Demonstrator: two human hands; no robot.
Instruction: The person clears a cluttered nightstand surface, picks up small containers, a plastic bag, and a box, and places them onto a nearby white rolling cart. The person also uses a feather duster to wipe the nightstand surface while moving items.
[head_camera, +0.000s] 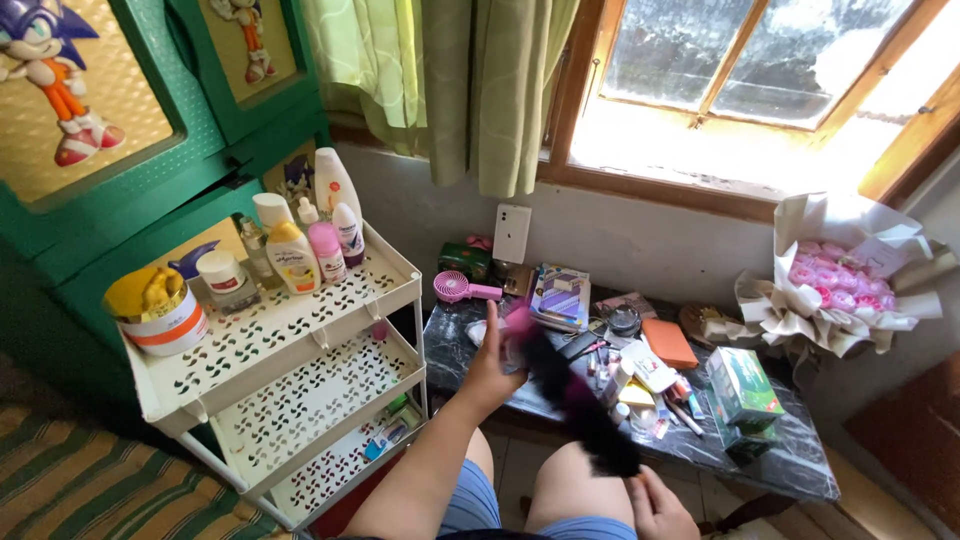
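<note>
My left hand (492, 368) is raised over the near edge of the dark marble table (770, 462). It grips the pink end of a long pink-and-black object (580, 405), blurred by motion, which slants down to the right across my lap. My right hand (660, 508) sits low by my knee, just beside the object's black lower end, fingers partly curled. Whether it touches the object I cannot tell.
A white three-shelf plastic rack (300, 330) on the left carries lotion bottles (295, 255) and a white tub (165, 320). Cluttering the table are a pink hand fan (455, 288), a white phone (511, 233), an orange case (668, 342), a green box (742, 388) and a pink bouquet (835, 280).
</note>
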